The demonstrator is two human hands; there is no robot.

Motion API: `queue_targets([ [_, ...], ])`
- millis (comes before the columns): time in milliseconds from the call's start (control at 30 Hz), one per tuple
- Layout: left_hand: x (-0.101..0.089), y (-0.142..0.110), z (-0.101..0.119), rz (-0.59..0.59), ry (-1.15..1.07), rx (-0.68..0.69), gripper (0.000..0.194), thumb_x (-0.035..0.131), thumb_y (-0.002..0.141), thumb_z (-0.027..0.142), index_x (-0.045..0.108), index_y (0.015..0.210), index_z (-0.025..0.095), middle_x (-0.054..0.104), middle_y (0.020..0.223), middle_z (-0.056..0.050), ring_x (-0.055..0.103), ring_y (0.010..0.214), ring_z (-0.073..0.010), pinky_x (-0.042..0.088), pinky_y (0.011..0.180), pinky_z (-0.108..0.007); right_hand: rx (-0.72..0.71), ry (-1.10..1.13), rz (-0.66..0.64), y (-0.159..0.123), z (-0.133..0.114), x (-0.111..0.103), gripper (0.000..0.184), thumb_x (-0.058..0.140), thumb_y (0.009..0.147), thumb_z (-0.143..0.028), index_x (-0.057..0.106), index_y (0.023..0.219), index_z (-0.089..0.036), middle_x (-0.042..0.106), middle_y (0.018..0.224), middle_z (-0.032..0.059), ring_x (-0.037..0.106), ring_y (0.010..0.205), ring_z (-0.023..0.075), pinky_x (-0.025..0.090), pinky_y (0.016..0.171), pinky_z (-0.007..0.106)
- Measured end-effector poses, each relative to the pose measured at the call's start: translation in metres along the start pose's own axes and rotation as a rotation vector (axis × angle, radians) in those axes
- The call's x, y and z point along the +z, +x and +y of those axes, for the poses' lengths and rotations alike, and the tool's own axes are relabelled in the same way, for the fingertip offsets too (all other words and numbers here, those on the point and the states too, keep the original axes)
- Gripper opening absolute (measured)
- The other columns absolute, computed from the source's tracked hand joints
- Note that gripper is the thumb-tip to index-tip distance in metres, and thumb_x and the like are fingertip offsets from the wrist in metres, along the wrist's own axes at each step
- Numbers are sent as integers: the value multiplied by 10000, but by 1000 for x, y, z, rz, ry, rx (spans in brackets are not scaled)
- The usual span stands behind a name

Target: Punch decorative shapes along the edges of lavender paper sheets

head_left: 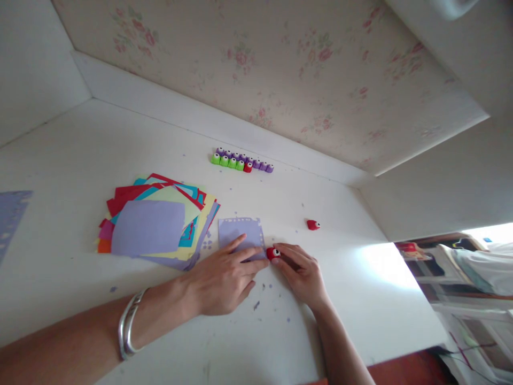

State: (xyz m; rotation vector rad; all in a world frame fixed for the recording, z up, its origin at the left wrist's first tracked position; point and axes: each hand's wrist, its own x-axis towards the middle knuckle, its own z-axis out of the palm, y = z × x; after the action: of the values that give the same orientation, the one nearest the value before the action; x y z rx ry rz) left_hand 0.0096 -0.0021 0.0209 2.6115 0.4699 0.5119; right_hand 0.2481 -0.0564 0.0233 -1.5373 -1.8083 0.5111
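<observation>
A small purple sheet of paper (232, 229) lies on the white table, with punched notches along its top and right edges. My left hand (228, 275) rests flat on it, fingers spread. At the sheet's right edge, a red craft punch (272, 253) with a white-and-black top sits between the fingertips of my right hand (302, 272). Whether the paper is inside the punch's slot I cannot tell. Farther right, a second red craft punch (313, 224) lies on its own.
To the left is a fanned stack of coloured paper (148, 227). Purple, green and red punches (240, 160) stand in two rows near the back wall. Another notched purple sheet (12, 219) lies at the far left. Tiny purple cut-outs are scattered about the table (160, 342).
</observation>
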Motion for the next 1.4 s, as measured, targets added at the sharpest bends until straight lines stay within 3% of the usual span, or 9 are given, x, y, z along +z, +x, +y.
queue_targets([
  [567, -3, 1, 2, 12, 17, -2, 447, 457, 1000, 238, 459, 1444, 192, 580, 1412, -2, 422, 1390, -196, 155, 1244, -427, 62, 26, 33, 0, -1, -2, 218, 675, 898, -271, 741, 1105, -283, 752, 1087, 61, 705, 995, 227, 584, 870, 382],
  [833, -3, 0, 1, -9, -17, -9, 434, 446, 1010, 233, 455, 1441, 189, 568, 1424, 9, 395, 1405, -184, 113, 1241, -411, 122, 48, 46, -2, 0, 0, 248, 681, 891, -288, 734, 1133, -279, 754, 1117, 56, 715, 1019, 225, 590, 891, 369],
  [1267, -3, 1, 1, -3, 15, -7, 447, 429, 1017, 263, 436, 1460, 202, 569, 1423, 13, 411, 1390, -185, 144, 1239, -410, 53, 33, -3, -1, -2, 0, 247, 676, 898, -275, 735, 1136, -303, 751, 1120, 51, 708, 1030, 231, 594, 897, 405],
  [1400, -4, 1, 0, 6, 82, 40, 382, 447, 1004, 271, 538, 1370, 207, 575, 1410, -25, 452, 1355, -215, 173, 1228, -433, 21, 26, -20, -1, -2, 0, 253, 663, 904, -264, 737, 1143, -299, 745, 1138, 62, 693, 1069, 245, 584, 921, 433],
])
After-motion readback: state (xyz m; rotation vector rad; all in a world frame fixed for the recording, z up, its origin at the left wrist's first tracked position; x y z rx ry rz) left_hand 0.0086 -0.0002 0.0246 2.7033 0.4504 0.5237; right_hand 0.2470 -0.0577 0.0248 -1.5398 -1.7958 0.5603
